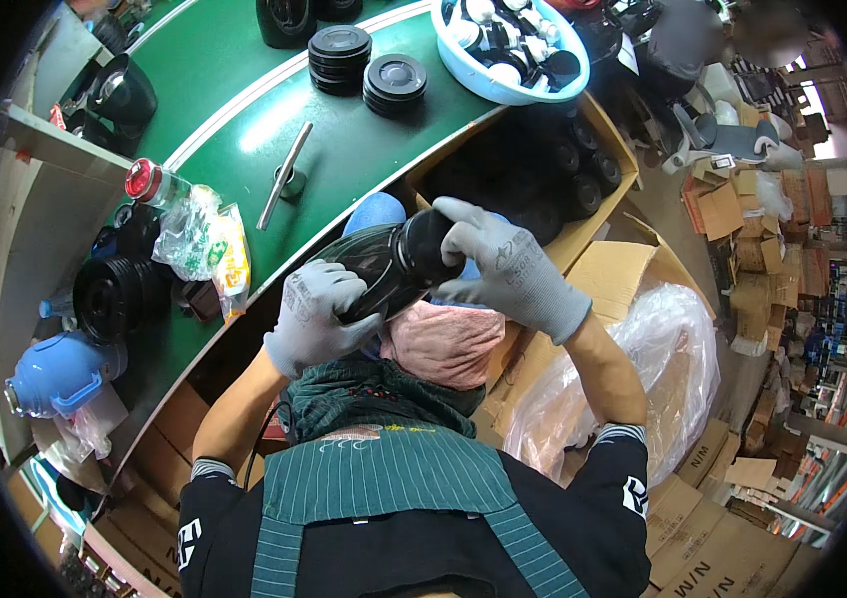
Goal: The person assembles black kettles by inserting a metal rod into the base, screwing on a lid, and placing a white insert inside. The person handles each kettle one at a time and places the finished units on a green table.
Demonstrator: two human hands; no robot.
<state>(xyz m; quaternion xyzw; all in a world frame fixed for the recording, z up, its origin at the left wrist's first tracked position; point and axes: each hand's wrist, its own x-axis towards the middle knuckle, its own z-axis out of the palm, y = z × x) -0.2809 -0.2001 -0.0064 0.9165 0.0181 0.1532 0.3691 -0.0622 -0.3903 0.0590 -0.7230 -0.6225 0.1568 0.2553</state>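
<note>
1. We have the dark glossy vessel [369,261] up in both hands over our lap, tilted, just off the edge of the green tabletop [214,149].
2. Our left hand [322,311] has its grip wrapped round the vessel's body; our right hand [513,264] grasps the black cylindrical end piece [426,249].
3. Done, as we judge it: the end piece already meets the vessel. Whether it is fully seated, we cannot tell, as our fingers cover part of it.
4. Left, we judge: finishing with this vessel and setting it down; it is not yet out of our hands.
5. Beyond it, more black cylinders [583,194] lie in the cardboard carton [621,145], and two stacks of black ridged lids [394,90] stand on the tabletop. We cannot tell which are finished.
</note>
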